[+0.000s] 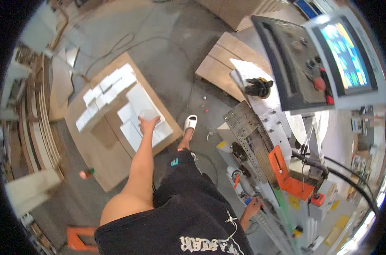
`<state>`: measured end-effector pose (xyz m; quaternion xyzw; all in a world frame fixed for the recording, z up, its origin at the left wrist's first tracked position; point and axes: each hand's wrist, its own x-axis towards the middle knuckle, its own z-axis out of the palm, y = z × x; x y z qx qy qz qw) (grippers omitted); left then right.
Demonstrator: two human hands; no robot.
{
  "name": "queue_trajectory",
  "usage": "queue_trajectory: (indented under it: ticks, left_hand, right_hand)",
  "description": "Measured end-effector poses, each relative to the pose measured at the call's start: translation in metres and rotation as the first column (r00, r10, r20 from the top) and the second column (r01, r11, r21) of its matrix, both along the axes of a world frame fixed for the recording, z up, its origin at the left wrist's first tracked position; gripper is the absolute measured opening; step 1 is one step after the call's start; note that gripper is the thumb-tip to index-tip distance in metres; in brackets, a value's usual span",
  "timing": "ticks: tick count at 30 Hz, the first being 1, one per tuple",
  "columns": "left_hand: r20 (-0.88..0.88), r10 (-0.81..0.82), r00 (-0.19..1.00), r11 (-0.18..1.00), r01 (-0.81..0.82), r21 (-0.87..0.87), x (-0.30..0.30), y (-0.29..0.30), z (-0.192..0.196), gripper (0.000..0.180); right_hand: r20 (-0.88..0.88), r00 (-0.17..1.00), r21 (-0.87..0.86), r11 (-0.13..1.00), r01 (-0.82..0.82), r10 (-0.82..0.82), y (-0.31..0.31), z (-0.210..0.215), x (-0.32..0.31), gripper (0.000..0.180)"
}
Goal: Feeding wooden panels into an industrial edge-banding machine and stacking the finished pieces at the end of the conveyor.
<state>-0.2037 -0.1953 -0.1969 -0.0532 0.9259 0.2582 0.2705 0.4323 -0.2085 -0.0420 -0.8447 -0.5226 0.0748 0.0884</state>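
On the left, my left hand (149, 124) reaches down with thumb and fingers around the end of a white block (149, 114) on the near stack. More white blocks (135, 100) lie flat against it, and a second group of white blocks (100, 94) sits farther back on the same brown board (95, 155). At the lower right, my right hand (253, 207) is beside the machine (263, 163), close to a small blue part (247, 201). Its fingers are small and blurred, so their grip is unclear.
A control panel with a lit screen (343, 55) hangs at the upper right. An orange bracket (286, 178) and black cables (346, 176) are on the machine. A wooden pallet (220, 63) stands behind it. A cable (129, 42) trails over the floor near my sandal (190, 124).
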Motion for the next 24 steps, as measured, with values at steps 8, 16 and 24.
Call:
queue_trajectory:
  ticks: [8,16,24]
  left_hand:
    - [0.585,-0.254,0.770,0.643,-0.317,0.697,0.052,0.001,0.137,0.075]
    - [0.391,-0.619,0.681,0.428,-0.125,0.895,0.204,0.020,0.222,0.066]
    - [0.471,-0.645,0.602,0.389,-0.272,0.880,0.176,0.119,0.202,0.073]
  right_hand:
    - [-0.715,0.531,0.176,0.852,-0.493,0.455,0.059,0.044,-0.202,0.047]
    - [-0.615,0.352,0.339,0.640,-0.690,0.705,0.068,0.084,-0.293,0.045]
    - [-0.936,0.132,0.283,0.921,-0.270,0.326,0.080,0.044,-0.223,0.028]
